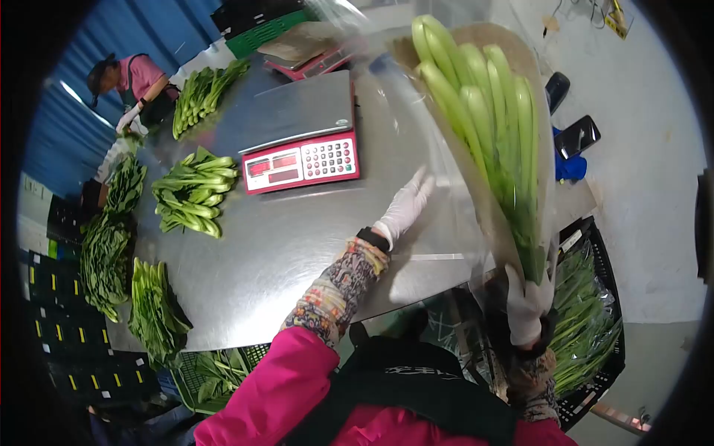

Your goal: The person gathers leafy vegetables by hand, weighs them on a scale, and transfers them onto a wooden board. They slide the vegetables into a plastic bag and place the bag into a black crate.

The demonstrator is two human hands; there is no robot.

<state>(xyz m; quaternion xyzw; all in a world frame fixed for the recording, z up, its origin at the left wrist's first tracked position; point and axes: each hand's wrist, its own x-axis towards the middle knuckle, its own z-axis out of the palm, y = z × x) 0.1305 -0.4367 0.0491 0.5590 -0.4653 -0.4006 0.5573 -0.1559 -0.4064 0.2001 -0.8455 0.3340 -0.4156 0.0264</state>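
My right hand [526,305], in a white glove, is closed around the lower, leafy end of a bunch of leafy greens [513,141]. Its thick pale stalks point up and away from me. A clear plastic bag [461,201] surrounds the bunch, with a brown sheet [513,41] behind the stalks. To the left of the bag, my gloved left hand [405,204] reaches over the steel table [297,253] with fingers stretched out, fingertips right at the loose clear film. Ahead of that hand stands a red digital scale [301,160] with a bare grey plate.
Several bunches of greens [197,193] lie along the table's left side. A co-worker [137,82] bends over the far left corner. Black crates [82,320] are stacked at left. At right, a black crate [610,357] holds bagged greens. Another scale [312,63] stands at the back.
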